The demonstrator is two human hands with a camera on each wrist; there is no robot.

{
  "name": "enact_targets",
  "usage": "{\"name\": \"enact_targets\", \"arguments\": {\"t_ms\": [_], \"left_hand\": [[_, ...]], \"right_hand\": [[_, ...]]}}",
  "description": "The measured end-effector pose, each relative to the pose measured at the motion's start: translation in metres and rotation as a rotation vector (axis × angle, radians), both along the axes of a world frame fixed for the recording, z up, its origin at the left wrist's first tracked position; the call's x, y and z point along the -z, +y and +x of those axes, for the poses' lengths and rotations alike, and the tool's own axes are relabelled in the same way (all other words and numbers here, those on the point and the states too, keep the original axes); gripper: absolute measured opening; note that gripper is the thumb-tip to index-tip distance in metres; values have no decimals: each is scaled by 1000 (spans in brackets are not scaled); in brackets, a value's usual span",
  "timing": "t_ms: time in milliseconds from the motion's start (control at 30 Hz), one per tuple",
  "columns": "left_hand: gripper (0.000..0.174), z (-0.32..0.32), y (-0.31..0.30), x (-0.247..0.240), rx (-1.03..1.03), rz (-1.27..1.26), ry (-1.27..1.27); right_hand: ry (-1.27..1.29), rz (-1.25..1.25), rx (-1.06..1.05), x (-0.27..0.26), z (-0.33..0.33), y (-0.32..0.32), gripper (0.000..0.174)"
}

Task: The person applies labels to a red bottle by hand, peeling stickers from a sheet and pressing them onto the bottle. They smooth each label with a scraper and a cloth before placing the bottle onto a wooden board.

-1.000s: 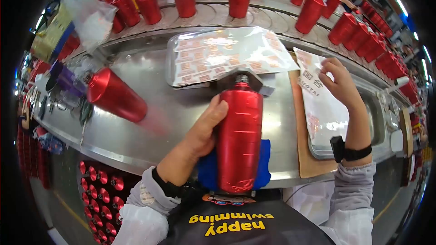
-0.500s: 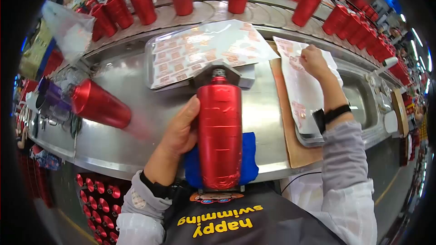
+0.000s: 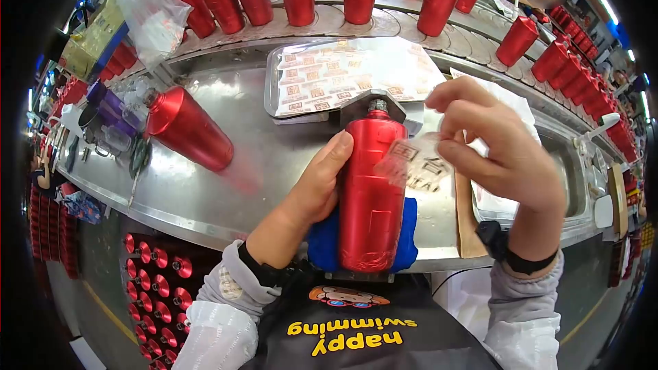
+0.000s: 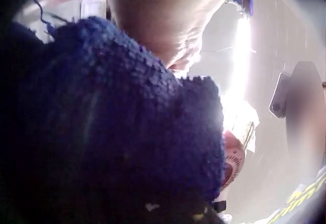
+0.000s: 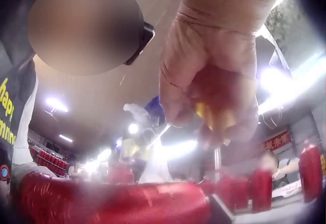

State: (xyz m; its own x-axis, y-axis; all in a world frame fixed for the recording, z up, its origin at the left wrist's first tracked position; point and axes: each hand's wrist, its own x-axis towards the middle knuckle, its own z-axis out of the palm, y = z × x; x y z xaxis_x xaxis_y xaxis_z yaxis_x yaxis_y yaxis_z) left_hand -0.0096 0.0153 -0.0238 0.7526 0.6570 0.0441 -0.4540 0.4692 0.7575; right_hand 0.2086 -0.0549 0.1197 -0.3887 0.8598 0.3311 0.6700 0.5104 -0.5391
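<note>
A red bottle (image 3: 370, 205) lies with its dark neck away from me, on a blue cloth (image 3: 406, 236) and against a dark angled rest (image 3: 353, 107). My left hand (image 3: 315, 188) holds its left side, thumb along the upper edge; the other fingers are hidden beneath. My right hand (image 3: 504, 147) pinches a clear sticker (image 3: 415, 164) with dark characters, which overlaps the bottle's right side in the head view. In the right wrist view, the fingers (image 5: 178, 107) curl above the red bottle (image 5: 127, 201). Blue cloth (image 4: 127, 132) fills much of the left wrist view.
A tray with printed sticker sheets (image 3: 322, 79) lies behind the bottle, beside a sink (image 3: 565, 164) on the right. Another red bottle (image 3: 192, 130) leans at left. Several bottles stand on the conveyor (image 3: 329, 17); a crate of red bottles (image 3: 157, 288) is below left.
My right hand has come from the sheet at right to the bottle, now with a sticker in its fingers. My left hand still holds the bottle. The head view has shifted.
</note>
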Motion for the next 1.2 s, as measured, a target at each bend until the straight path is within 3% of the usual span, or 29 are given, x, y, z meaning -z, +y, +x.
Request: {"name": "enact_targets", "arguments": {"t_ms": [100, 300, 500, 700, 1200], "left_hand": [[62, 2, -4, -3, -93, 43, -36], [101, -6, -26, -5, -223, 192, 120], [94, -7, -27, -2, -274, 383, 251], [87, -11, -25, -6, -239, 276, 195], [94, -8, -18, 5, -270, 346, 185]], "right_hand": [[38, -52, 27, 32, -10, 13, 14], [165, -39, 138, 66, -22, 20, 15], [241, -3, 174, 84, -24, 21, 14], [278, -25, 197, 88, -26, 23, 12], [320, -11, 191, 84, -28, 29, 17]]}}
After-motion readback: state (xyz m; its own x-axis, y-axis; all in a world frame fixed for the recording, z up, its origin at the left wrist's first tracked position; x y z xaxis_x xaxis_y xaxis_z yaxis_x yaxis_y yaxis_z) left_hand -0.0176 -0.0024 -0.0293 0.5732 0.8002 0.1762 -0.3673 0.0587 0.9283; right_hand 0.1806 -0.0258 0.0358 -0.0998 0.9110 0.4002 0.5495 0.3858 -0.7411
